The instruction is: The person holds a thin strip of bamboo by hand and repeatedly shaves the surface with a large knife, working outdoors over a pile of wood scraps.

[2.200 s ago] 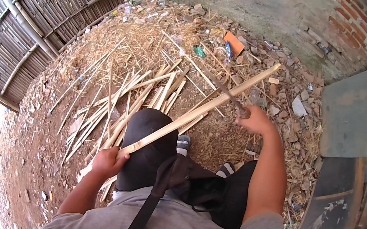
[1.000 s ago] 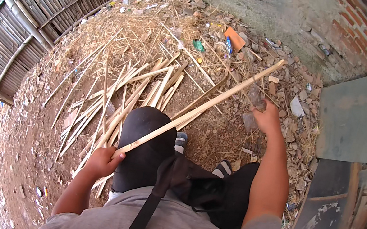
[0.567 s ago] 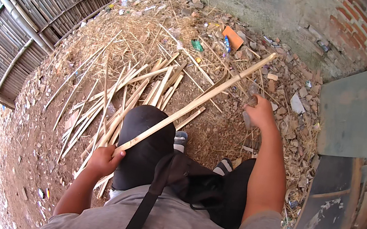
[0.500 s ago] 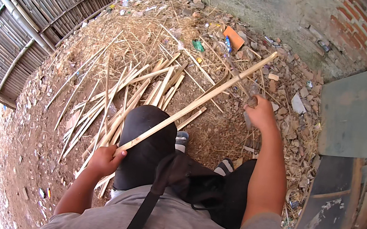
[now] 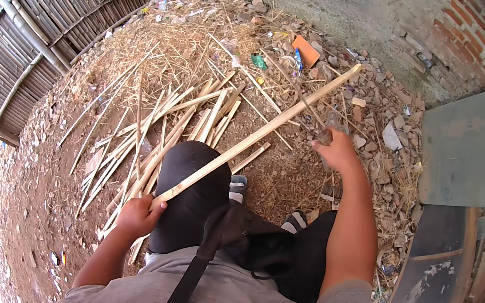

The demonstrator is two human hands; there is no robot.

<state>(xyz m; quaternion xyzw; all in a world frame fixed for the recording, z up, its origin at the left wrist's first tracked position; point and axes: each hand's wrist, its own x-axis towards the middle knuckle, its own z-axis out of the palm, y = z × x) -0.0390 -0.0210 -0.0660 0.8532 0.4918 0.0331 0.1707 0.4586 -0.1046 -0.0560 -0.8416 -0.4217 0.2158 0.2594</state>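
Observation:
A long pale bamboo strip slants from lower left to upper right across my covered left knee. My left hand is closed around its lower end, thumb on top. On the right, my right hand is closed around the dark handle of a long knife. Its narrow blade points up and left and meets the strip near its upper part; whether it cuts in or only touches, I cannot tell. Beyond my knee, a loose pile of similar strips lies on the ground.
Dry straw, brick rubble and litter cover the soil ahead. A bamboo fence borders the left, a worn brick wall the far side. Grey panels lean at the right. A black strap hangs across my front.
My right hand has shifted slightly left and toward me, and the knife's angle has changed. The strip's upper end has moved a little left. My left hand keeps its hold.

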